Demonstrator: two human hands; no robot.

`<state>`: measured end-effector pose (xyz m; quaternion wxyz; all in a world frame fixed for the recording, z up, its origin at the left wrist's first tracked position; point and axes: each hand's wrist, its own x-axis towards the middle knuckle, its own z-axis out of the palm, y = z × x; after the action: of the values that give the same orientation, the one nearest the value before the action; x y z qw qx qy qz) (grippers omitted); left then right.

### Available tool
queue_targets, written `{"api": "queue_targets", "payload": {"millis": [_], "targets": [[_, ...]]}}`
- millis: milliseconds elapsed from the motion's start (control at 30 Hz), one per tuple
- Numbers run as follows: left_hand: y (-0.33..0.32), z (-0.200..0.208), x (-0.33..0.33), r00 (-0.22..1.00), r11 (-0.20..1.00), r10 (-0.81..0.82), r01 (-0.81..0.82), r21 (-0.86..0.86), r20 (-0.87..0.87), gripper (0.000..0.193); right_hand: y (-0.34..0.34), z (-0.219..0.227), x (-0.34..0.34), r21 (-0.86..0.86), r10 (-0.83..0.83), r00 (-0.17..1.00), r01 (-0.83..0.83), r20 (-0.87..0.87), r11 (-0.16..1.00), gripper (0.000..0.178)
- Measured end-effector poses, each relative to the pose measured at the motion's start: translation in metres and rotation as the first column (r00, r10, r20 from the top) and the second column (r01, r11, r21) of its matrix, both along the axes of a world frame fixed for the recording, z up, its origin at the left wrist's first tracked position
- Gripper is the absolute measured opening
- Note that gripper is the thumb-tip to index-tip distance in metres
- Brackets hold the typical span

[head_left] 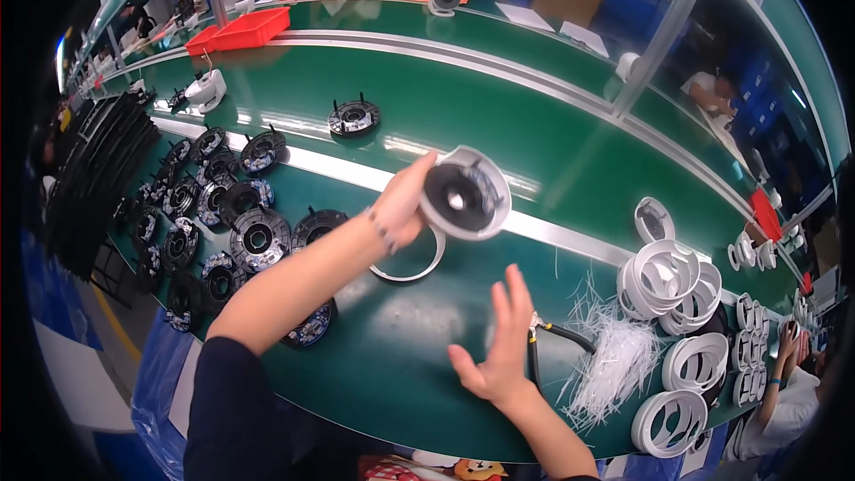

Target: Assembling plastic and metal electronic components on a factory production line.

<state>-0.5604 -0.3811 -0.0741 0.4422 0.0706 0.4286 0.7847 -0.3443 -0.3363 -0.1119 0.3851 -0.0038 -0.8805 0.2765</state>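
while left fingers (424, 171) clasp a round white housing (500, 207) | its black core (451, 185) shows | right fingers (502, 310) spread, empty

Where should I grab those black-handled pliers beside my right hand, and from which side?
Take the pliers by both black handles, probably best from the near right: they splay toward you and rightward, while the metal head points away. Your right hand is open, just left of them.
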Motion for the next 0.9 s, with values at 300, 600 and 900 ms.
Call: {"api": "queue_targets", "payload": {"millis": [300,600,900], "targets": [[0.12,-0.1,-0.108,0.976,0.936,0.093,-0.153,-0.318,-0.196,0.04,-0.025,-0.017,0.01,0.121,0.041,0.955,-0.08,0.294,0.989,0.054],[0.018,-0.037,-0.197,0.471,0.613,0.141,-0.732,-0.297,-0.871,0.03,-0.035,0.011,-0.08,0.228,0.102,0.957,-0.167,0.271,0.959,0.041],[0.017,-0.055,-0.233,0.496,0.312,-0.362,-0.733,-0.604,-0.789,0.046,0.025,-0.005,-0.06,0.22,0.276,0.842,-0.411,0.464,0.885,0.028]]}}
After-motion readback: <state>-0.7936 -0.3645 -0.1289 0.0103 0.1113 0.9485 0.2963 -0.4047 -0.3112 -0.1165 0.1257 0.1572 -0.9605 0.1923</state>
